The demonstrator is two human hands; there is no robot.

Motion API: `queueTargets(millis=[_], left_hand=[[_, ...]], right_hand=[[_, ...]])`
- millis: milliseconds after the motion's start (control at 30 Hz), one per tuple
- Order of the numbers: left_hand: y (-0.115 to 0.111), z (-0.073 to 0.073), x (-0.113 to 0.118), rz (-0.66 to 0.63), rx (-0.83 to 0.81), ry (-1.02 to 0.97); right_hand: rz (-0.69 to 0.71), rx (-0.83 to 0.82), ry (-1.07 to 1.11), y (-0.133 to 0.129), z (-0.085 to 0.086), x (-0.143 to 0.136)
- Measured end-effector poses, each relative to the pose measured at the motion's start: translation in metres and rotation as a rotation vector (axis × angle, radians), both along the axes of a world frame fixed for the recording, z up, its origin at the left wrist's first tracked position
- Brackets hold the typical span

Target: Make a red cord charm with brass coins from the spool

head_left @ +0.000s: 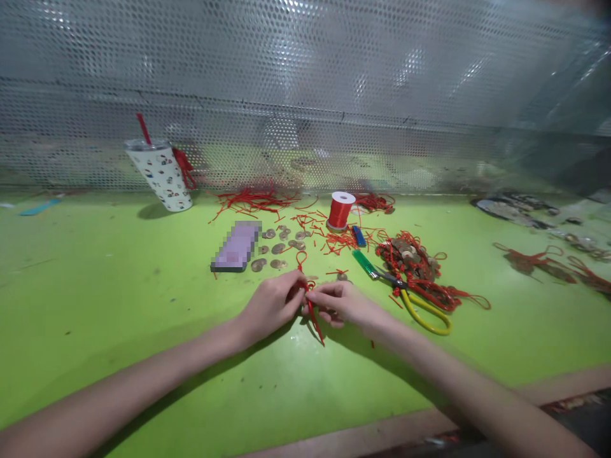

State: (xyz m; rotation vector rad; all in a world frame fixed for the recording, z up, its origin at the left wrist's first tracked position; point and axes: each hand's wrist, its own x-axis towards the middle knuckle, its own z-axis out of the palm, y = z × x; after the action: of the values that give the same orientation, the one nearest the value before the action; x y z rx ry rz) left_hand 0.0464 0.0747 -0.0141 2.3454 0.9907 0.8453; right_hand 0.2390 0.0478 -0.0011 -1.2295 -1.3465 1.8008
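Near the middle of the green table, my left hand [277, 299] and my right hand [344, 304] meet over a red cord [315, 321]. Both hands pinch the cord between thumb and fingers. A small loop of it stands out beyond the fingertips, and loose ends hang toward me. Whether a coin sits within the cord is hidden by my fingers. Several brass-coloured coins [278, 249] lie just past my left hand. To the right of my right hand are scissors [424, 315] with yellow handles and a green lighter [365, 264].
A spool of red cord [340, 211], a blue lighter [359, 236] and red cord scraps lie farther back. A heap of corded coins [410, 257] is at right. A blurred-out phone-like object [237, 245] and a patterned tumbler [162, 175] stand left. Perforated metal mesh [305, 95] borders the back.
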Motion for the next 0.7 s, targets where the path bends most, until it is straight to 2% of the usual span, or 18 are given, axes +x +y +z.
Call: queueTargets(millis=[133, 267, 333, 533, 600, 700], left_hand=[[0.004, 0.008, 0.002, 0.007, -0.260, -0.139], [0.011, 0.019, -0.002, 0.106, -0.526, -0.348], [0.013, 0.022, -0.006, 0.135, -0.654, -0.384], [0.006, 0.021, -0.005, 0.020, -1.029, -0.323], [0.002, 0.019, -0.001, -0.012, -1.069, -0.371], [-0.002, 0.016, 0.002, -0.035, -1.045, -0.385]], right_hand=[[-0.131, -0.096, 0.110, 0.002, -0.002, 0.000], [-0.275, -0.134, 0.171, 0.004, -0.003, -0.001], [-0.319, -0.128, 0.218, 0.003, -0.003, -0.001], [-0.280, -0.024, 0.235, 0.000, -0.006, -0.003], [-0.237, 0.035, 0.184, -0.001, -0.007, -0.004], [-0.176, 0.135, 0.079, -0.004, -0.006, -0.007]])
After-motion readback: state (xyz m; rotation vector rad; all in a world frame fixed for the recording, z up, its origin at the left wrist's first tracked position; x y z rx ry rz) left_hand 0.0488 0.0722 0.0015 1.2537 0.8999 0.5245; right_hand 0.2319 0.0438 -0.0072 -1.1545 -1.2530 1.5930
